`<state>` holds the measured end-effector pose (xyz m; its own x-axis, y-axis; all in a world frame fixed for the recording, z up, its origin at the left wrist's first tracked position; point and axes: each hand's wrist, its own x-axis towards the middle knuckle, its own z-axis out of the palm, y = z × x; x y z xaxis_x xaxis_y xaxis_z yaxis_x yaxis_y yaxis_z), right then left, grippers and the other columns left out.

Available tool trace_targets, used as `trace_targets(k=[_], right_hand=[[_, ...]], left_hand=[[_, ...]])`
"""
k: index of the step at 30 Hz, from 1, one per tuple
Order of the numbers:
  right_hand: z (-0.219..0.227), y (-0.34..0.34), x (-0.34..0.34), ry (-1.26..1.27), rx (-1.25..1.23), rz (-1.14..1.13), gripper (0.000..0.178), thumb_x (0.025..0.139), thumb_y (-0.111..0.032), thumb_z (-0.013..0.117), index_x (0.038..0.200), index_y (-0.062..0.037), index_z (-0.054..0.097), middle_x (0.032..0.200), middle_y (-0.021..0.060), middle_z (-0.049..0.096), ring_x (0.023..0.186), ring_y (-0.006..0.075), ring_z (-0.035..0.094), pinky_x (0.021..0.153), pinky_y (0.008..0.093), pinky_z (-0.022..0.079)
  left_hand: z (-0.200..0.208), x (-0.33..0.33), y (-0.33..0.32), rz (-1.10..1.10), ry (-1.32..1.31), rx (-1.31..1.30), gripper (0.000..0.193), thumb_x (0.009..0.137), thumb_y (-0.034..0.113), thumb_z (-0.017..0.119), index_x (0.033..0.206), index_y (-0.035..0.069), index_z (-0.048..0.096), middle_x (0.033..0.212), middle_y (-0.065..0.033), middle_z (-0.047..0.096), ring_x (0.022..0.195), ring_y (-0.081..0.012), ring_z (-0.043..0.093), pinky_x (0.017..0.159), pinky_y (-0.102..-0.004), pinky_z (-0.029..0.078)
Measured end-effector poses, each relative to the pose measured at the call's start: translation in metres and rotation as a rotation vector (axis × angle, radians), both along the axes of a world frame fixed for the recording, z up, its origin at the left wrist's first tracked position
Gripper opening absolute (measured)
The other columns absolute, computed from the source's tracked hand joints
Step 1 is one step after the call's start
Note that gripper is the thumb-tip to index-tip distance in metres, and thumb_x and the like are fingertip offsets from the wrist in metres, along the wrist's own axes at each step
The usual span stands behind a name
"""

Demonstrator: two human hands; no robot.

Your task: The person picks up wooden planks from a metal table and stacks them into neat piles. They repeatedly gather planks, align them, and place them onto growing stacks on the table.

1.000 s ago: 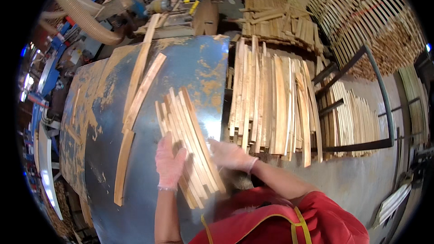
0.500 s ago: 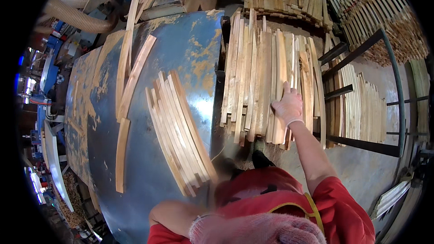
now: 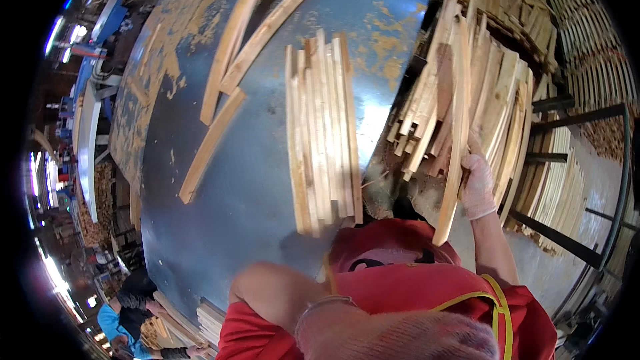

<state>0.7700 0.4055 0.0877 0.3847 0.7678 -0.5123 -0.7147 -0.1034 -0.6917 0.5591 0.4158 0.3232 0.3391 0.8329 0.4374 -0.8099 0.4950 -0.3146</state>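
Observation:
At the right, my right hand (image 3: 478, 183), in a pale glove with its fingertips uncovered, is closed on a long wooden strip (image 3: 460, 103). The strip is raised over a stack of similar wooden strips (image 3: 493, 87), its near end sticking out toward my body. My left hand (image 3: 417, 337), in a pinkish knitted glove, is held across my chest at the lower edge; it is blurred and its fingers are not clear. To the left of the stack, a row of wooden strips (image 3: 323, 127) lies side by side on the blue metal table (image 3: 260, 160).
Several loose strips (image 3: 267, 30) lie farther left on the table, among patches of sawdust. A black metal frame (image 3: 567, 237) borders the stack on the right. More piled wood (image 3: 590, 53) stands at the far right. Another person (image 3: 123, 323) works at the lower left.
My right hand was resting on the stack; now it grips a strip lifted from it. The view has swung left, bringing another person into sight. My left hand remains across my chest.

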Motion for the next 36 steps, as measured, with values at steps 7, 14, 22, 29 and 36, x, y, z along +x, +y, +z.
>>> trace_targets(k=[7,14,22,29,36], right_hand=[[-0.025,0.044,-0.094,0.025,-0.018,0.224,0.09,0.089,-0.001,0.074,0.169,-0.0068,0.033,0.098,0.0079,0.063,0.079,0.0226,0.065,0.064,0.0317,0.059],[-0.042,0.081,-0.133,-1.0,-0.595,1.059,0.087,0.095,-0.03,0.06,0.169,0.0045,0.032,0.09,0.0185,0.069,0.071,0.0232,0.061,0.072,0.0403,0.058],[-0.032,0.1,-0.135,-0.953,-0.299,1.017,0.093,0.1,-0.043,0.063,0.171,0.0015,0.022,0.153,0.0345,0.055,0.145,0.0466,0.054,0.122,0.0479,0.043],[-0.02,0.097,-0.074,-1.073,-0.214,0.843,0.056,0.098,-0.033,0.068,0.14,-0.0011,0.05,0.14,0.0275,0.067,0.133,0.0388,0.064,0.113,0.045,0.051],[-0.076,0.003,0.158,-1.488,-0.921,-0.182,0.075,0.095,-0.028,0.075,0.162,-0.0079,0.047,0.161,0.0265,0.051,0.137,0.0431,0.059,0.118,0.0476,0.049]], left_hand=[[0.005,-0.089,-0.019,-0.512,0.333,0.115,0.045,0.094,0.044,0.085,0.102,0.002,0.072,0.076,-0.0026,0.062,0.065,-0.0165,0.06,0.061,-0.0313,0.054],[-0.026,-0.135,0.027,0.066,0.602,0.759,0.038,0.113,0.036,0.058,0.106,0.002,0.072,0.094,-0.008,0.061,0.076,-0.0267,0.061,0.068,-0.0459,0.047],[-0.032,-0.133,0.046,-0.101,0.676,0.952,0.038,0.106,0.04,0.062,0.103,0.003,0.069,0.094,-0.0089,0.064,0.083,-0.0266,0.064,0.075,-0.0439,0.051],[-0.022,-0.091,0.084,-0.147,1.102,1.115,0.041,0.099,0.044,0.065,0.103,0.003,0.068,0.094,-0.0104,0.067,0.09,-0.0266,0.069,0.081,-0.0416,0.054],[-0.162,-0.062,0.092,0.076,2.273,0.751,0.046,0.092,0.021,0.076,0.134,0.003,0.069,0.129,-0.0197,0.07,0.124,-0.0316,0.068,0.105,-0.0389,0.053]])
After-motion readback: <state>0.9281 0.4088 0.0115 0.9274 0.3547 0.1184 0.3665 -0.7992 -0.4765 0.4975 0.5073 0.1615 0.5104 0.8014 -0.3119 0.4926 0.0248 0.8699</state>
